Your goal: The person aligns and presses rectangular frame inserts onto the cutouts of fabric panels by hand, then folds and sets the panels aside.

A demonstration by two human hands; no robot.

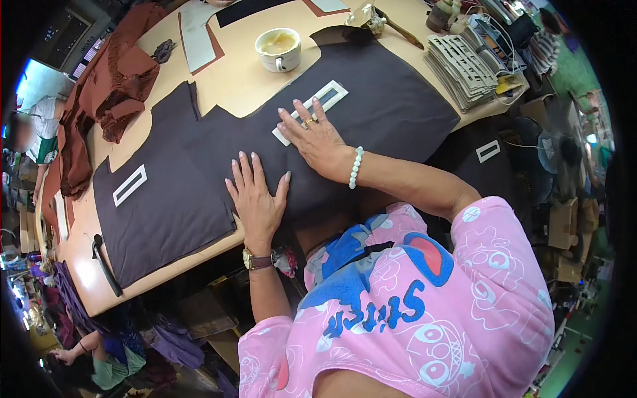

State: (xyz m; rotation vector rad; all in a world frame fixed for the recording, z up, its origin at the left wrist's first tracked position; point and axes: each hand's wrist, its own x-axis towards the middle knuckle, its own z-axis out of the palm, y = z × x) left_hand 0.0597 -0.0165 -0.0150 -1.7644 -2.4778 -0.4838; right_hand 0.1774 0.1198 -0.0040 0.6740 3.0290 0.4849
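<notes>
The left hand (255,199) lies flat and spread, as if bracing the dark cloth (176,172). The right hand (320,144), fingers extended, crosses a white frame (339,89), perhaps pressing it; contact is hidden.

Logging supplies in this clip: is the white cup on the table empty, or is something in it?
Not empty: a yellowish substance shows inside the white cup; its depth I cannot tell.

Pretty sure this is a garment workshop, folks. Big pale table (232,83) covered in shaped dark cloth (179,179), a heap of rust-red fabric (119,86) at one side, stacked pale slotted pieces (461,73) on the other (plus a mug (277,52) of yellowish goop), and cardboard boxes (563,225) over by the green floor (577,60).
</notes>
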